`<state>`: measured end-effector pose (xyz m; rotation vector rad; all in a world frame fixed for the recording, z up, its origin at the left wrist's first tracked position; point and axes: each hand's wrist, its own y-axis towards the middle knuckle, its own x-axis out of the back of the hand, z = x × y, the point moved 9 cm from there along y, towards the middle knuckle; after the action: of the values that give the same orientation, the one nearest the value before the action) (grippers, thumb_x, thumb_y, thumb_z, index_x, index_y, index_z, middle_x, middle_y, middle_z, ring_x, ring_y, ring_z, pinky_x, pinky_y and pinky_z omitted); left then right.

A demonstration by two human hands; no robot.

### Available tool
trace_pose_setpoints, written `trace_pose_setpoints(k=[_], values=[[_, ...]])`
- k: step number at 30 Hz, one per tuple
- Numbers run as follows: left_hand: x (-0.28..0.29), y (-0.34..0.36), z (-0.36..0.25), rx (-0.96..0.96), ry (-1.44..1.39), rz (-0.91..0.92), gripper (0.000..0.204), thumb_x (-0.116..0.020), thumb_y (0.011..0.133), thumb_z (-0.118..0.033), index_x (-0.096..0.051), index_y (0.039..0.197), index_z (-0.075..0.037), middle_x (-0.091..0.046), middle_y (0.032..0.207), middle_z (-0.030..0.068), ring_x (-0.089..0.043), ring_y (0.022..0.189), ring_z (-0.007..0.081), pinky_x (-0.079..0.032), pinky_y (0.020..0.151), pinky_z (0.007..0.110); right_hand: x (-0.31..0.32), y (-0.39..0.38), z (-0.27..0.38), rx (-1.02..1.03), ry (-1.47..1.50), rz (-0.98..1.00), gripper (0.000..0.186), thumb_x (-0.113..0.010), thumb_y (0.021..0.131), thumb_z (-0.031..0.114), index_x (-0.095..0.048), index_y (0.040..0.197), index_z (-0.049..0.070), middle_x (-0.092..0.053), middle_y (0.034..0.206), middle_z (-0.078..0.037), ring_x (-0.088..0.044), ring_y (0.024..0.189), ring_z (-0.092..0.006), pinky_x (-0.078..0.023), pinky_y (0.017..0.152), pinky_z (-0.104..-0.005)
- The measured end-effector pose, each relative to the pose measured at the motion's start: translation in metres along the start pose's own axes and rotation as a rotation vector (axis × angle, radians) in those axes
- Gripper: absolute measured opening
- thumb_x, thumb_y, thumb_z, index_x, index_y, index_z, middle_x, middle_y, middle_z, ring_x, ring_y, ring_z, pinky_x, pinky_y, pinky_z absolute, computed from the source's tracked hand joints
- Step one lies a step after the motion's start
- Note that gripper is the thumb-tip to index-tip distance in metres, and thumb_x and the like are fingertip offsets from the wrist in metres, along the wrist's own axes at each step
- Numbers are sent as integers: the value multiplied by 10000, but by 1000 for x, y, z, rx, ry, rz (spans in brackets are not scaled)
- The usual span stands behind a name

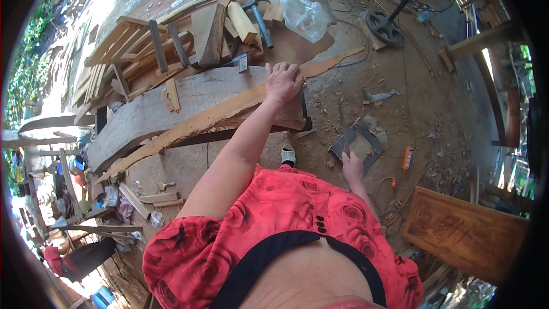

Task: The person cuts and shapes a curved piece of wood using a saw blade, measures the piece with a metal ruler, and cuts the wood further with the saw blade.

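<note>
My left hand (283,83) is closed over a long, thin, rough-edged strip of light wood (223,113), its fingers curled over the far edge. The strip slants across a broad grey plank (189,94) that serves as a work surface, and its tapered far end (337,66) juts past the plank on the right. Low on my right side, my right hand (352,167) is wrapped round the near end of a narrow tool with a long, thin, dark blade (342,119), pointing away from me. Its exact kind is too small to tell.
Beyond the plank lie stacked boards (126,51), a blue-handled hammer (261,20) and a clear plastic bag (305,16). A square tool (243,63) rests on the plank. On the right are a black wheel (384,28), cords and a carved brown panel (463,232).
</note>
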<state>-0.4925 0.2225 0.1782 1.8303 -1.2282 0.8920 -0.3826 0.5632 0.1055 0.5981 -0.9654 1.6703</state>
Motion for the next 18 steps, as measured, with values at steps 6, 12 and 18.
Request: trace_pose_setpoints(k=[6,12,18], values=[[-2,1,3,-44,67,99,538,-639,710,-468,-553,1108,-117,-516,1152,107,-422,1175,275,-191,1071,490,8,47,85,203,235,-36,282,-532,895,305,-558,869,25,-597,723,-213,-591,730,-411,-433,604,-463],[13,-2,8,-56,-37,95,543,-735,618,-372,-527,1011,-60,-496,1078,144,-437,1061,326,-331,971,417,35,101,216,526,189,-124,228,-533,901,254,-568,859,33,-594,803,-195,-579,764,-383,-443,648,-443],[18,-11,9,-141,-181,15,510,-739,625,-294,-540,1015,-31,-487,1070,164,-430,1058,349,-359,953,437,-13,183,233,609,266,5,242,-522,907,192,-578,1076,26,-594,1020,-149,-570,957,-292,-443,807,-363]])
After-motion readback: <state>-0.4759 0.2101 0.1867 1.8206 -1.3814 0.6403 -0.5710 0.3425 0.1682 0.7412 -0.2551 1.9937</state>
